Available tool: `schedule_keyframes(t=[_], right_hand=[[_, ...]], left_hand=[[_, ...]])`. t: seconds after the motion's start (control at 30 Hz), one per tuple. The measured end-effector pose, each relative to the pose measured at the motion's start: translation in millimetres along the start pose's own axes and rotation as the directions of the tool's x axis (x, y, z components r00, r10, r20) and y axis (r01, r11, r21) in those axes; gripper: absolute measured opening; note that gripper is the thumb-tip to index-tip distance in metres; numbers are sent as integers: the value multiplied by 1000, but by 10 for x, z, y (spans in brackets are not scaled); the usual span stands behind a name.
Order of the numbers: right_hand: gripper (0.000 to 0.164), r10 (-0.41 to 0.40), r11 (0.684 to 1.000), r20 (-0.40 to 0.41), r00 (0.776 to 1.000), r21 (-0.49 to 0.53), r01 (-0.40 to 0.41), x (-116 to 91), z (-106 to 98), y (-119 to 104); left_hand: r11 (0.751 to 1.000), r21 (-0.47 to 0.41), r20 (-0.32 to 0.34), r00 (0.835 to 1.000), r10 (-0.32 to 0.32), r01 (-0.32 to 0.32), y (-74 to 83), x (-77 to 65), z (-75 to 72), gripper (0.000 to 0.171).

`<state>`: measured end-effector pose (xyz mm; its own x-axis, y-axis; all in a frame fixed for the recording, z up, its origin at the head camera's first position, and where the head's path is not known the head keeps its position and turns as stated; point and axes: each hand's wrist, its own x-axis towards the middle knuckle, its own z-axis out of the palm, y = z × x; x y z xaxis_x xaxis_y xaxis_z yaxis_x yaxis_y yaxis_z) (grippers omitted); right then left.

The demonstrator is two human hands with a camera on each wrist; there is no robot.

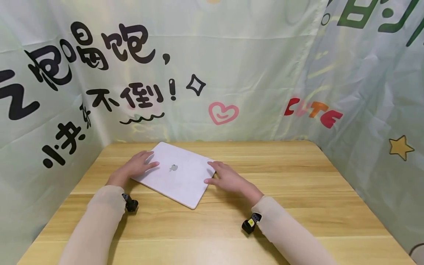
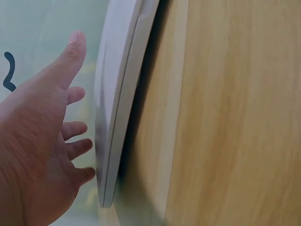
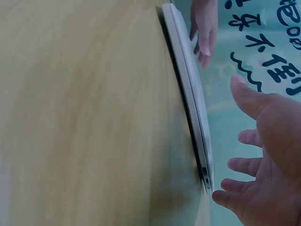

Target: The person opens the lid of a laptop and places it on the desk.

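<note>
A closed silver laptop (image 1: 185, 176) with a dark apple logo on its lid lies flat and askew on the wooden table. My left hand (image 1: 137, 165) is at its left side, thumb reaching over the lid. At the right corner is my right hand (image 1: 226, 176), with thumb and fingertips over the lid's edge. The left wrist view shows the laptop's side (image 2: 120, 108) with a thin seam; the left hand's (image 2: 42, 136) fingers are spread beside it. Likewise, the right hand's (image 3: 273, 160) fingers are extended near the laptop's edge (image 3: 190, 89). Whether the fingertips touch it, I cannot tell.
The wooden table (image 1: 281, 176) extends around the laptop on all sides. Behind it and at both sides hang pale green cloth sheets (image 1: 258, 73) with printed characters and drawings. A small black device is strapped at each wrist, over beige sleeves (image 1: 96, 224).
</note>
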<state>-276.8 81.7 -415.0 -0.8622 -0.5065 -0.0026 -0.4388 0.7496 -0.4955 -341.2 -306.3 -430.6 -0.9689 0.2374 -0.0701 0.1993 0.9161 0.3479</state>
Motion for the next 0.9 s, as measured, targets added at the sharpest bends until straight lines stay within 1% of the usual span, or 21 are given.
schedule_keyframes(t=[0.13,0.2,0.33,0.47,0.57,0.7,0.8,0.9], right_hand=[[79,-1,999,30,1000,-44,3,46,54,-61],[77,-19,997,31,999,-68,21,66,79,-77],[74,-79,987,37,996,-136,83,114,129,-83],[73,-121,969,86,989,-206,137,144,158,-81],[73,-119,956,131,984,-252,149,151,169,-81],[74,-103,951,157,982,-274,144,133,170,-90],[74,-96,951,170,981,-274,141,100,161,-91],[74,-94,954,179,979,-264,139,59,140,-75]], left_hand=[[1000,-1,13,1000,-12,12,1,60,32,92],[1000,-2,16,1000,-2,2,18,70,45,91],[1000,-3,31,1000,-7,7,38,74,70,92],[1000,11,39,999,-24,23,69,65,80,95],[999,15,49,998,-48,47,90,52,82,96],[997,25,61,995,-80,78,110,6,91,98],[996,39,69,995,-79,76,129,-37,103,101],[997,46,69,996,-59,56,156,-65,115,101]])
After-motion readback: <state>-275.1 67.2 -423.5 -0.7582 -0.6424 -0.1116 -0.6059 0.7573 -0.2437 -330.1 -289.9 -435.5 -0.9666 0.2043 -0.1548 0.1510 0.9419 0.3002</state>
